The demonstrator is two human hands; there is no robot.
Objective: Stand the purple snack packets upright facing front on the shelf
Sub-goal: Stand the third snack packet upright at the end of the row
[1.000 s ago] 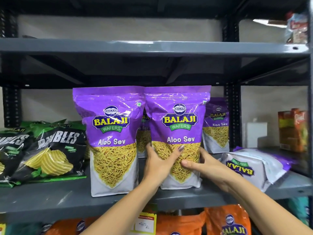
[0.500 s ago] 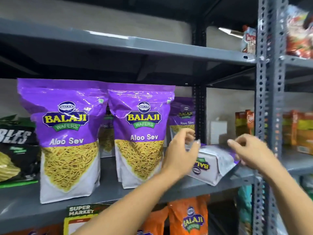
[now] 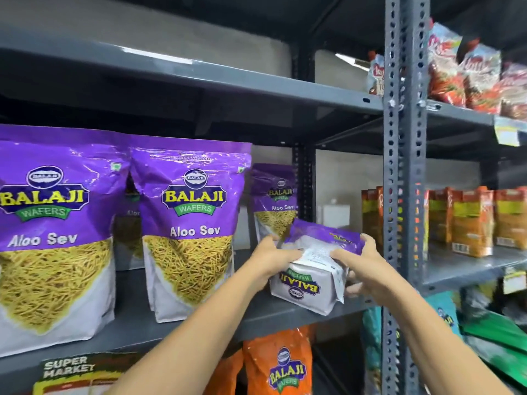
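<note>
Two purple Balaji Aloo Sev packets stand upright and face front on the grey shelf (image 3: 285, 316): one at the far left (image 3: 54, 232), one beside it (image 3: 191, 232). A third upright packet (image 3: 275, 198) stands further back. At the shelf's right end a fourth purple packet (image 3: 310, 272) lies tipped, white bottom and upside-down logo toward me. My left hand (image 3: 273, 259) grips its left side. My right hand (image 3: 368, 263) grips its right side and top edge.
A perforated grey upright post (image 3: 405, 166) stands just right of my right hand. Orange boxes (image 3: 470, 223) fill the neighbouring shelf. Red snack bags (image 3: 467, 78) sit above them. Orange Balaji packets (image 3: 281, 363) and a supermarket price tag (image 3: 71, 372) are on the level below.
Both hands left the second upright packet, moved right and took hold of the lying packet, lifting its top end. The camera view swung right.
</note>
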